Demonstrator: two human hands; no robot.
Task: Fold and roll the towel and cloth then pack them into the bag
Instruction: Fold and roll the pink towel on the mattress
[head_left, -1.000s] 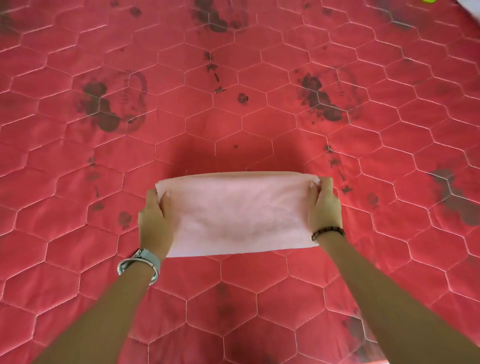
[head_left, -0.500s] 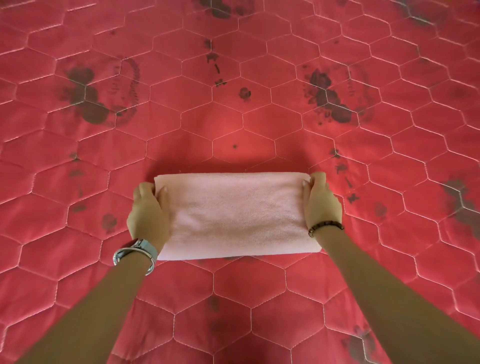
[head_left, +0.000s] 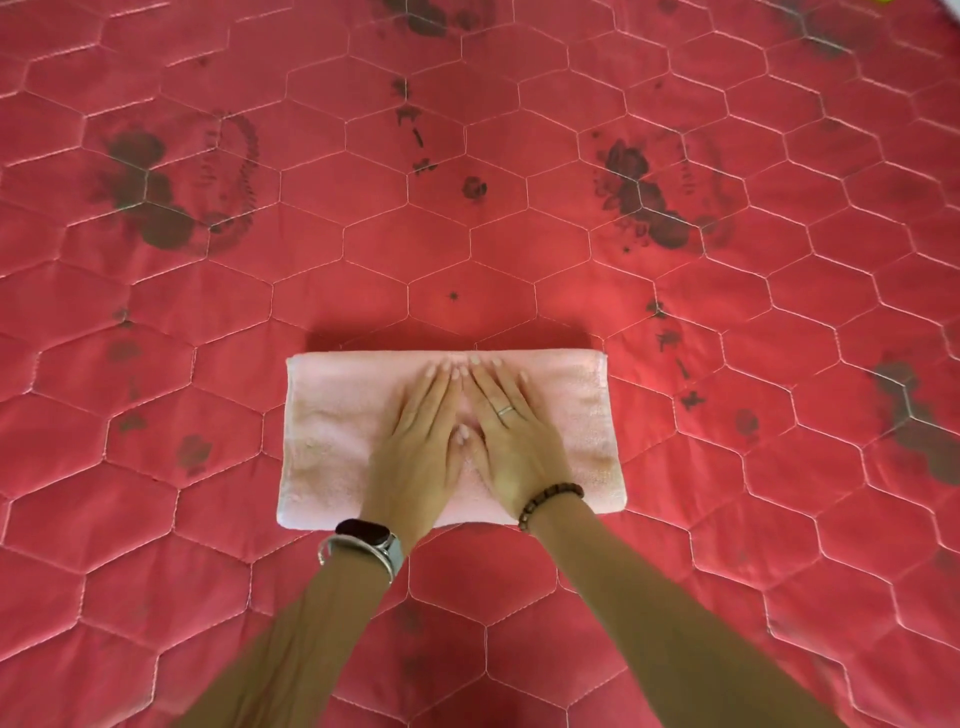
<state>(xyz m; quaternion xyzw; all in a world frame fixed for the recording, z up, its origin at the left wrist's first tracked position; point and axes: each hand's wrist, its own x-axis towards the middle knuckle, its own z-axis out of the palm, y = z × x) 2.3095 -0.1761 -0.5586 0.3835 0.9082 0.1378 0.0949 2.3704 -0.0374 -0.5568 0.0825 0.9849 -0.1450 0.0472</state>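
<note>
Slid inward from the ends of the towel (head_left: 332, 431) to its middle: left hand (head_left: 421, 452) beside right hand (head_left: 519, 447), fingers (head_left: 439, 387) straight, released, pressing flat. Might ruck or skew the layers if smoothed unevenly over the soft quilt (head_left: 467, 249). Looks pink, plush, folded into a neat oblong, lying flat on that quilt.

One head-worn camera looks steeply down and slightly forward onto the red hexagon-quilted mattress cover (head_left: 519, 249). It is near enough that the person's forearms (head_left: 311, 649) enter from the bottom edge, and the folded pink terry towel (head_left: 337, 431) lies mid-frame.
</note>
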